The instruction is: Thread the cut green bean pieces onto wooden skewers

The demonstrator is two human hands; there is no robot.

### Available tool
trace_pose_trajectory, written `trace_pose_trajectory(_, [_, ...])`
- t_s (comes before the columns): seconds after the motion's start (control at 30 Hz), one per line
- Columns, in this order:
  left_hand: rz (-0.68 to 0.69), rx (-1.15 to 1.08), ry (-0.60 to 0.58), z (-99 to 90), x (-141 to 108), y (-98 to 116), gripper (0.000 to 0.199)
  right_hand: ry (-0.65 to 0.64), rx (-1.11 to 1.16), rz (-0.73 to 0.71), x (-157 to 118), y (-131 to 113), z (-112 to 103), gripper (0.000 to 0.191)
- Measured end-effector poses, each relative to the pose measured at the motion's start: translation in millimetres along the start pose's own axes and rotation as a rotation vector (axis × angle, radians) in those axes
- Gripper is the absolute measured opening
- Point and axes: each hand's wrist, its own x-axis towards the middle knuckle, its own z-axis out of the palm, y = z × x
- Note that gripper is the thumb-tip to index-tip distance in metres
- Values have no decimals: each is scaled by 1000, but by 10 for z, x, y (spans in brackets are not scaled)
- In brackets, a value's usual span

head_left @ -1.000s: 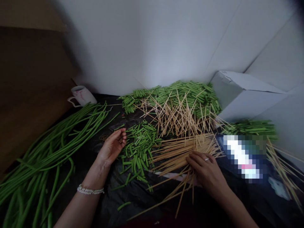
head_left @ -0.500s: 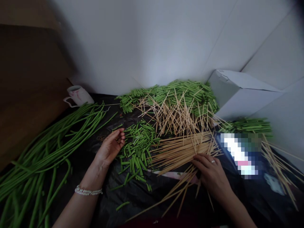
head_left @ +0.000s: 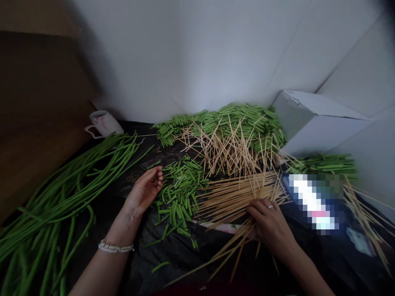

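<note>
Tan, thin wooden skewers (head_left: 228, 197) fan wider under our right hand (head_left: 268, 222) than a second ago, so singles look easier to part; whether it's pinching any, we can't tell. Our left hand (head_left: 145, 189) stays loosely curled, contents unclear, beside short green bean pieces (head_left: 182, 185); beyond, stacked green bean lengths (head_left: 228, 115).

One camera sits on the person's head. It looks forward and down, past the arms, at the left hand (head_left: 145, 187) and the right hand (head_left: 268, 222), which are close to it. The black plastic sheet (head_left: 135, 267) is below, and the white wall (head_left: 191, 57) is farther off, filling the top.
</note>
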Motion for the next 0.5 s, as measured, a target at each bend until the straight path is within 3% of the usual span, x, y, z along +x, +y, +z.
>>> trace_pose_trajectory(0.23, [3, 1, -1, -5, 6, -2, 12, 12, -91, -58, 39, 17, 9, 28])
trace_pose_trajectory(0.5, [5, -2, 0, -6, 9, -10, 13, -106, -259, -254, 210, -20, -18, 2])
